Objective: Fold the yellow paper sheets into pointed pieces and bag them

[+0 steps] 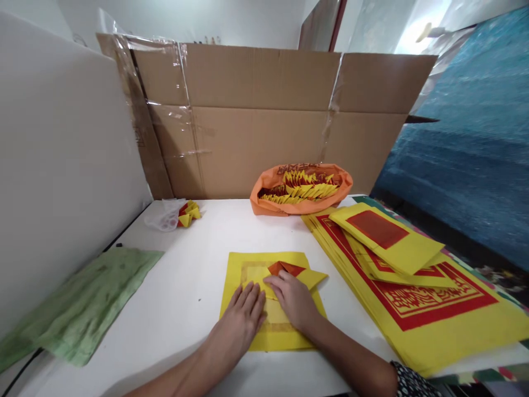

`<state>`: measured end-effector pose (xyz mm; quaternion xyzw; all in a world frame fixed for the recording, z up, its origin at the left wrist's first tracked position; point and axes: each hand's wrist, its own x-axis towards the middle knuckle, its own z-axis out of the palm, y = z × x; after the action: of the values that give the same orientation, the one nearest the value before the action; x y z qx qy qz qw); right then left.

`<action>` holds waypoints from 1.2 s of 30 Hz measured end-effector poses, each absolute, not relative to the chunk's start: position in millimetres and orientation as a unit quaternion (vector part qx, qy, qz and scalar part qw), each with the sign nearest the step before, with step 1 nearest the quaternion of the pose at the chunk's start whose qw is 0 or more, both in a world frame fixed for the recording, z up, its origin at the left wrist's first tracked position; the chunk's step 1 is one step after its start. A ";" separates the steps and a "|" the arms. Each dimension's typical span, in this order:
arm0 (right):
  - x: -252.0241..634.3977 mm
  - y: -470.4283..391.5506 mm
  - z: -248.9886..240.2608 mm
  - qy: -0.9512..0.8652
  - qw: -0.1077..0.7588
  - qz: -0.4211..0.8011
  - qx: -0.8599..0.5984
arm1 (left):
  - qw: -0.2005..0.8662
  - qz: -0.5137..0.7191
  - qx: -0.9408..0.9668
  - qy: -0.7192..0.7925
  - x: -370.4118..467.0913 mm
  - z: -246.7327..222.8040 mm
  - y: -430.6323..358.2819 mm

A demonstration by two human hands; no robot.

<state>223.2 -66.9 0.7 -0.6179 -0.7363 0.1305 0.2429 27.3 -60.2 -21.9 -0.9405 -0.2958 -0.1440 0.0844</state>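
A square yellow paper sheet with a faint tan pattern lies on the white table before me. On top of it is a folded paper piece, yellow with a reddish-orange part, its pointed end toward the right. My right hand grips this piece, fingers bent and pressed together over it. Just to the left, my left hand lies flat with fingers stretched out on the sheet, touching the left end of the folded piece. Part of the fold is hidden beneath my fingers.
Large yellow sheets with red print are stacked at the right, smaller folded sheets on them. Behind stands an orange bag of folded yellow-red pieces. Folded paper in clear plastic and a green cloth lie left. Cardboard walls the back.
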 end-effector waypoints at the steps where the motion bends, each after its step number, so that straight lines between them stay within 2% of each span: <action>1: 223.3 -67.1 0.5 -0.737 0.245 0.132 -0.616 | 0.077 -0.150 -0.940 -0.297 27.4 -22.0 -60.2; 11: 224.8 -67.0 -0.4 -0.763 0.220 0.099 -0.599 | 0.035 -0.133 -0.941 -0.309 22.3 -26.3 -54.2; 18: 236.1 -111.6 2.6 -0.805 0.153 -0.003 -0.573 | -0.008 -0.056 -0.955 -0.290 27.4 -9.2 -53.4; 22: 248.5 -126.8 16.8 -0.805 0.138 0.013 -0.577 | -0.029 -0.030 -0.959 -0.281 40.0 7.6 -51.2; 25: 270.5 -111.6 42.1 -0.762 0.203 0.071 -0.610 | -0.073 -0.053 -0.966 -0.243 50.9 25.9 -42.9; 28: 296.3 -80.5 57.6 -0.672 0.306 0.095 -0.668 | -0.180 -0.097 -0.960 -0.189 61.1 41.0 -30.1; 32: 309.5 -46.9 43.7 -0.695 0.238 0.186 -0.652 | -0.271 -0.169 -0.921 -0.222 68.3 34.7 -18.2; 36: 298.8 -38.3 29.4 -0.702 0.225 0.174 -0.653 | -0.259 -0.231 -0.885 -0.309 67.9 13.7 -12.7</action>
<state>298.8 -38.3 29.4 -0.6527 -0.7023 0.1740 0.2246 67.9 -12.7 13.7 -0.8853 -0.3093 -0.2308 -0.2595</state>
